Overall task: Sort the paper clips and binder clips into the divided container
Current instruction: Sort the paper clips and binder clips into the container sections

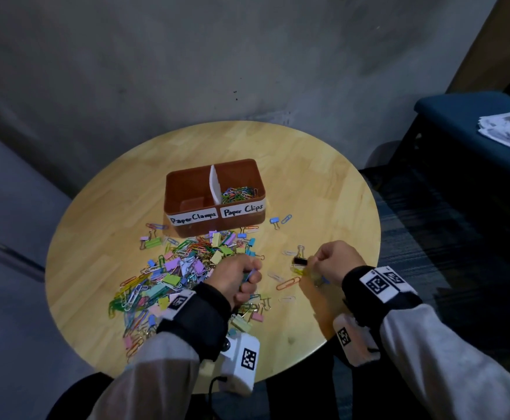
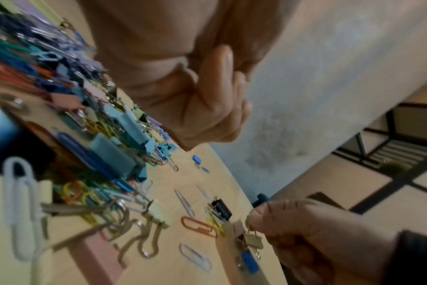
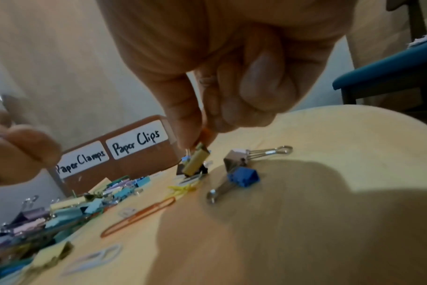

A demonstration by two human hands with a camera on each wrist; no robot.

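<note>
Right hand (image 3: 222, 81) pinches a yellow binder clip (image 3: 195, 162) near the container (image 1: 214, 198); left hand (image 1: 238, 278) fisted, contents unclear. Risk: clip slips from fingertip grip, or lands among paper clips.

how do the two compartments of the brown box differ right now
The right compartment holds a heap of coloured paper clips and is labelled "Paper Clips". The left compartment, labelled "Paper Clamps", shows only bare floor where visible. Both sit in one brown box, split by a white divider.
</note>
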